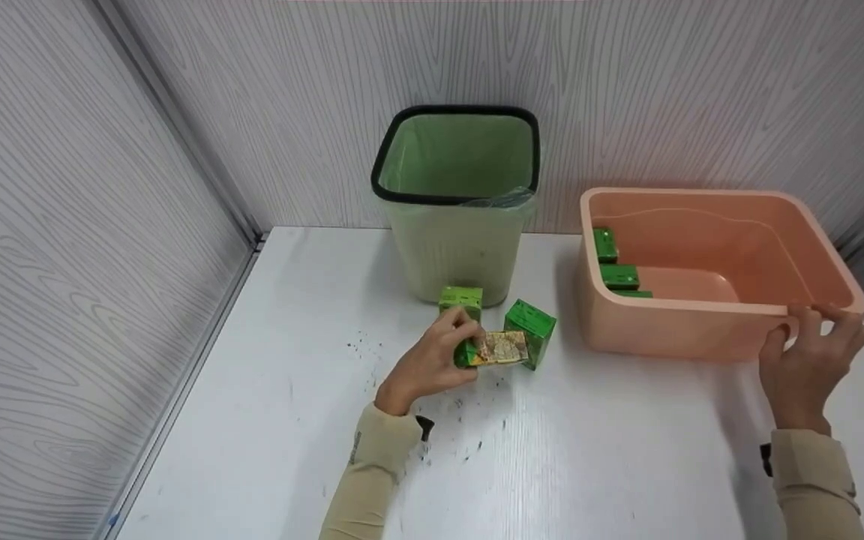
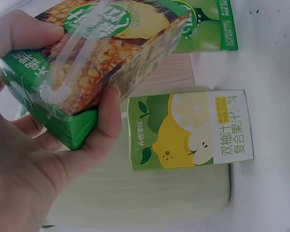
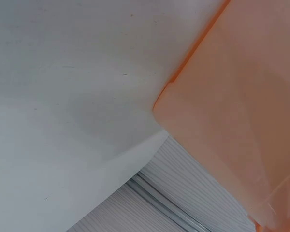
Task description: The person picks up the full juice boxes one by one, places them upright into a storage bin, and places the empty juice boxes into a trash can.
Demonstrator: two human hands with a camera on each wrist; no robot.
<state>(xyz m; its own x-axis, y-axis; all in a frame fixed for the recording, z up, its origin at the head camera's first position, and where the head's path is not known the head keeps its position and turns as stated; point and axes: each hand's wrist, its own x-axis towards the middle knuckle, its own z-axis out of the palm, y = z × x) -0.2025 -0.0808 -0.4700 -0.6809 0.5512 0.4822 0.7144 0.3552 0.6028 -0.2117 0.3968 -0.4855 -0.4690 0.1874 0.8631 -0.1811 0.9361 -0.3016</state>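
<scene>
My left hand (image 1: 438, 354) grips a juice box (image 2: 111, 53) with a pineapple picture, green ends and a straw in clear wrap on its side. In the head view it is tilted, its patterned side (image 1: 503, 348) facing up. Behind the hand stands a light green juice box (image 2: 191, 130) with a lemon picture. Another green juice box (image 1: 529, 326) stands just right of the held one. With thumb and fingers my right hand (image 1: 811, 367) holds the front rim of a pink bin (image 1: 702, 330), near its right corner. The right wrist view shows the bin wall (image 3: 232, 111), not the hand.
Inside the pink bin, several green boxes (image 1: 619, 276) lie along the left wall. A pale green trash can (image 1: 454, 247) with a black rim stands against the back wall. Dark specks (image 1: 469, 450) dot the white table (image 1: 252, 420) near the left sleeve.
</scene>
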